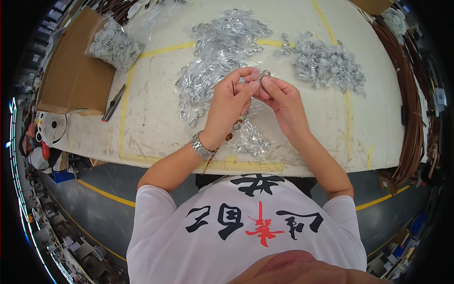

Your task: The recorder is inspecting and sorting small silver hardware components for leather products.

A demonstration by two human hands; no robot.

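My left hand (232, 97) and my right hand (283, 100) meet above the middle of the table, fingertips pinched together. Between them is a small silver metal clasp with a ring (265, 74); the fingers cover most of it, and its exact shape is hard to make out. Just beyond and left of my hands spreads a large pile of silver metal clasps in clear plastic bags (208, 71). Right of my right hand sits a second pile of bagged clasps (326, 64). A smaller group of bagged clasps (253, 138) lies nearer my body, below my hands.
At the left stand a brown cardboard box (78, 71) and a full plastic bag of metal parts (116, 46). A utility knife (114, 103) lies beside the box. Long brown strips (410, 104) hang along the table's right edge. Yellow tape (255, 166) marks the white tabletop.
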